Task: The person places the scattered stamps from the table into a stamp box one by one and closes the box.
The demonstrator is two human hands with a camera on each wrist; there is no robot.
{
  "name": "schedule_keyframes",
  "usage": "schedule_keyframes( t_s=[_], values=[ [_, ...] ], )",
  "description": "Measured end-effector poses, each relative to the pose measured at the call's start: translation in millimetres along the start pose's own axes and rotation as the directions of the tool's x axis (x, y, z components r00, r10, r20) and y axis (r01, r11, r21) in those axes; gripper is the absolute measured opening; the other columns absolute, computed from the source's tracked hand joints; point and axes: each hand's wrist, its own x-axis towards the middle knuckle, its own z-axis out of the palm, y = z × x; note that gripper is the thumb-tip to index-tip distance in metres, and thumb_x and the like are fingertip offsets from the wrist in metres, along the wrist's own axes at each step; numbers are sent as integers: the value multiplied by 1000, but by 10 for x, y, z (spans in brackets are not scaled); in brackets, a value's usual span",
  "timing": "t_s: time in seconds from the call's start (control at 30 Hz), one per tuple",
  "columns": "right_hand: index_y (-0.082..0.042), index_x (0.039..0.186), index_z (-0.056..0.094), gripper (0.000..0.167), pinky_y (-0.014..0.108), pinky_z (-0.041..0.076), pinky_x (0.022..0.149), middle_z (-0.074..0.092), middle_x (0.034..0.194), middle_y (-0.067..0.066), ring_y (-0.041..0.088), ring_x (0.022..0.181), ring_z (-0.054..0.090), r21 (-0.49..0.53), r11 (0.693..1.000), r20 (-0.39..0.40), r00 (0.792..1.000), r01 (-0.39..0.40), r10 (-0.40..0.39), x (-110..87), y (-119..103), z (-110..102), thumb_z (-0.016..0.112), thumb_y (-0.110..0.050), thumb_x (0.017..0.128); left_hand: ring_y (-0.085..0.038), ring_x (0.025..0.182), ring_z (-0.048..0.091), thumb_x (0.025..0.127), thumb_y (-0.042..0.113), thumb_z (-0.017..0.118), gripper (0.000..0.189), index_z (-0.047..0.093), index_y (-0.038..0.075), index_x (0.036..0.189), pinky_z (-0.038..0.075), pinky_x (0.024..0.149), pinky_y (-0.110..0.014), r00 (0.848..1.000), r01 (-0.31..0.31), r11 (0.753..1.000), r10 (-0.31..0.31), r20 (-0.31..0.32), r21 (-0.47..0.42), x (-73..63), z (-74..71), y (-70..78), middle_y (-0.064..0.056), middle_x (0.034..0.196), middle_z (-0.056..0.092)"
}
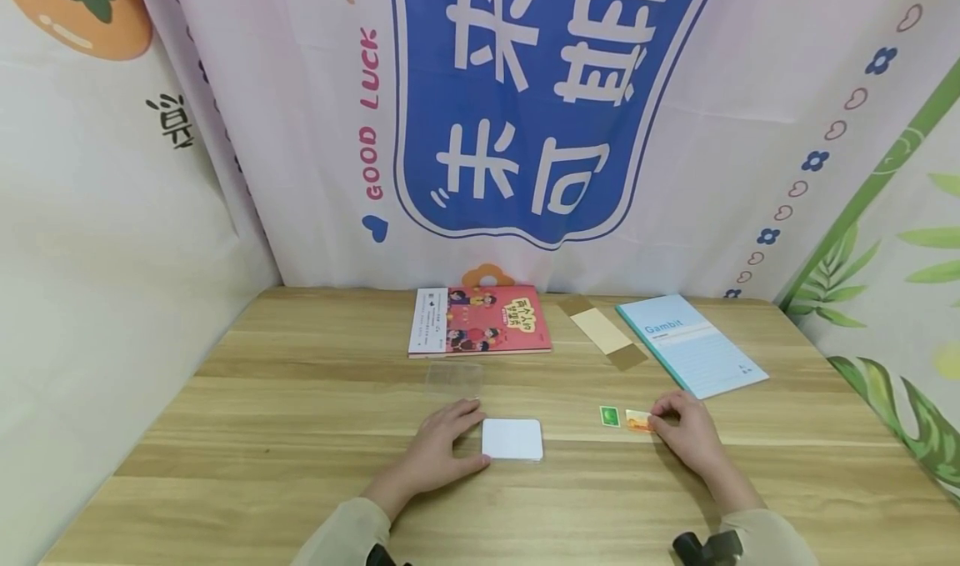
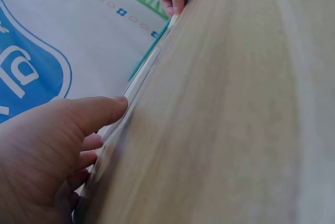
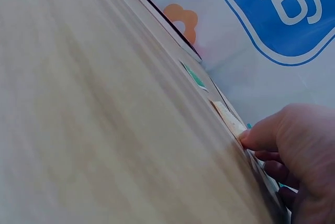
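My left hand (image 1: 438, 449) rests on the table at the left side of a stack of white cards (image 1: 512, 439). Its thumb tip is right at the stack's near left corner, and the other fingers spread toward the far corner. Farther right, thumb and forefinger of my right hand (image 1: 688, 433) pinch the right end of a small orange and cream stamp (image 1: 637, 420), which lies low over the wood in the right wrist view. Just left of that stamp, a green stamp (image 1: 610, 416) with a pale border lies flat. The pinched end is hidden under the fingertips.
A clear plastic lid (image 1: 453, 378) lies behind the left hand. Along the back are a red picture book (image 1: 495, 320), a cream card with brown ends (image 1: 602, 333) and a light blue notebook (image 1: 697, 341). A printed curtain (image 1: 322, 157) hangs behind the wooden table (image 1: 300, 416).
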Motion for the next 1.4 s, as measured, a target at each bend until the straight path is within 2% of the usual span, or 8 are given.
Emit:
schedule_keyframes(
  t_s=[0.2,0.33,0.63,0.87,1.03,1.27,1.4],
  values=[
    [-1,75,56,7,27,40,57,50,71,4,16,66,46,23,999,13,999,-39,38,-11,-7,-11,63,1,73,-27,122,26,76,41,61,60,47,8,124,18,96,-50,1000,-5,1000,5,0,4,0,1,-6,-8,132,36],
    [0,76,56,6,24,37,53,48,67,3,15,62,43,21,998,29,998,-55,54,-19,5,-12,62,0,74,-27,122,26,76,41,62,60,47,8,124,17,97,-49,1000,-4,1000,4,4,3,-2,0,0,-7,132,36],
    [-2,76,54,7,24,36,51,47,66,2,14,59,42,37,997,29,997,-71,70,-27,2,-12,61,0,75,-27,122,27,76,41,62,59,48,7,123,18,96,-50,1000,-10,1000,10,-8,8,5,5,6,-8,131,37],
    [2,86,59,11,22,38,52,52,71,3,14,62,44,41,997,37,997,-70,69,-19,11,-10,59,2,76,-29,121,27,76,41,62,60,49,6,122,18,96,-51,999,-28,1000,28,-27,4,-5,10,6,-10,130,38],
    [1,81,59,4,24,37,52,51,69,2,15,62,43,10,997,47,996,-76,75,-13,5,-25,59,-1,77,-30,119,29,76,42,61,60,49,5,121,20,94,-52,997,-56,998,57,-50,20,-13,15,4,-12,129,39],
    [0,83,58,4,24,39,55,53,73,3,16,66,45,50,994,80,992,-97,93,12,-48,-61,57,0,79,-26,122,25,74,40,64,61,48,8,124,17,97,-48,1000,4,1000,-4,-8,-3,-1,1,6,-7,132,36],
    [0,83,59,4,23,40,55,55,72,3,15,66,47,93,991,91,992,-98,89,39,-109,-74,58,-1,79,-25,123,25,74,41,63,61,47,9,124,17,98,-47,1000,16,1000,-16,3,3,-4,1,6,-6,132,36]
  ],
)
